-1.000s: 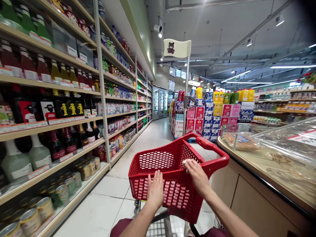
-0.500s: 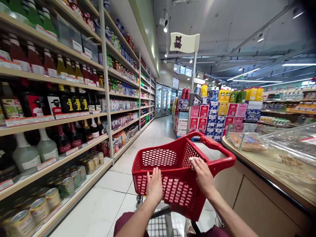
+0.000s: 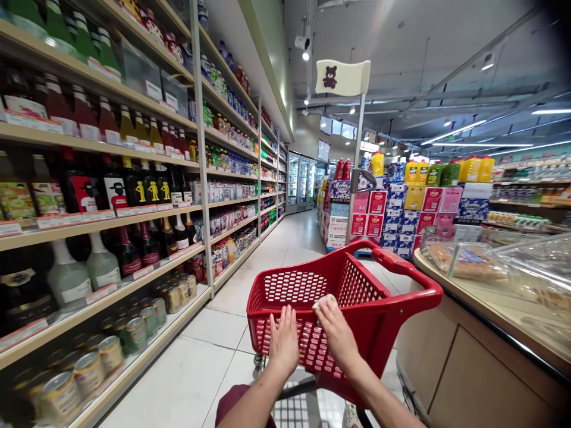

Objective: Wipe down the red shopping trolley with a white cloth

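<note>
While it is standing broadside: one red shopping-cart basket (image 3: pixel 310 342)

Because its long axis is running from nine to three o'clock, the basket is lying at twelve o'clock from both hands, near rim foremost.

Right hand (image 3: pixel 338 333), one: holding one whitish wad (image 3: pixel 316 306) beneath close-set fingertips at the near rim, about midway along; the thumb is staying out of sight. The wad is sitting at eleven o'clock from the palm. This hand is lying nearer the red handle (image 3: pixel 410 272), one, at two o'clock.

Left hand (image 3: pixel 284 345), one: resting at nine o'clock from the right, fingers extending straight, the little finger standing slightly apart, no item showing; whether it is touching the near wall cannot be told.

Surroundings: at ten o'clock, shelving (image 3: pixel 202 148) is carrying black bottles with yellow figures (image 3: pixel 153 191), three, and frosted white-necked bottles (image 3: pixel 103 261), two. At one o'clock, a cream bear flag (image 3: pixel 352 78), one, is rising beyond the basket. At three o'clock, a counter (image 3: pixel 495 380), one, is bearing a clear-wrapped food pack (image 3: pixel 468 261), one.
</note>
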Demonstrator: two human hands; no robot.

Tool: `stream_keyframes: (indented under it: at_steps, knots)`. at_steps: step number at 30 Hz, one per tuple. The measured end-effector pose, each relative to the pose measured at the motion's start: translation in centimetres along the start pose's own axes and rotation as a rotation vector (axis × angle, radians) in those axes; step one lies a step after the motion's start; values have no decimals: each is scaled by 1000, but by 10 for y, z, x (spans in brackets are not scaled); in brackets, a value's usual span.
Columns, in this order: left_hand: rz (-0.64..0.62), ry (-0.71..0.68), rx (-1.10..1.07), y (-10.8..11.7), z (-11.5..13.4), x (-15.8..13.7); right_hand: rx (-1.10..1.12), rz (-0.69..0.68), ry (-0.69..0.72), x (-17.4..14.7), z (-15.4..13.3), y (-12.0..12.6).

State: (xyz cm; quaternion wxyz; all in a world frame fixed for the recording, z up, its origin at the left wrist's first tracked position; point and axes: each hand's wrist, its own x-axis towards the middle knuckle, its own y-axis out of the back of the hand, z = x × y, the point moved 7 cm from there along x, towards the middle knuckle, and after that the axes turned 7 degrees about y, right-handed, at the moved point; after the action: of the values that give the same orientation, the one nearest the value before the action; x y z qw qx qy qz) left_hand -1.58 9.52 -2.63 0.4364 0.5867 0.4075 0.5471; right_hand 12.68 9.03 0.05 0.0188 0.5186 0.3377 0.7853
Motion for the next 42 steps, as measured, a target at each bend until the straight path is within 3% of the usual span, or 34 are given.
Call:
stream_keyframes:
  at_steps: [3,8,14,19,21,24,27,31,34,38,40,42]
  knots:
    - [25,30,10,-2,-11,-1,20,-26,32,4,-9,-7]
    - [49,58,16,-7,-23,-4,-24,29,-79,4,2,-5]
    - [23,41,39,-3,-34,-4,80,-19,62,22,-54,-33]
    - [-37,114,12,-1,-53,-4,76,-6,-43,17,-25,-27]
    - [-39,111,0,-3,-55,-5,111,9,-68,17,-27,-29]
    - [25,92,-34,2,-54,-7,245,-19,-47,26,-55,-41]
    - [154,-34,-85,17,-36,-5,398,-48,-119,38,-69,-45]
    - [176,-215,-139,23,8,8,509,-49,-219,38,-42,-29]
    - [164,-231,-207,17,21,21,387,-29,-224,29,-3,-9]
    - [274,-167,-214,9,-13,22,85,-91,-183,16,36,4]
    - [365,-43,-192,8,-39,17,16,-143,-141,9,39,4]
    - [430,37,-188,7,-48,12,-6,-164,-122,6,33,4]
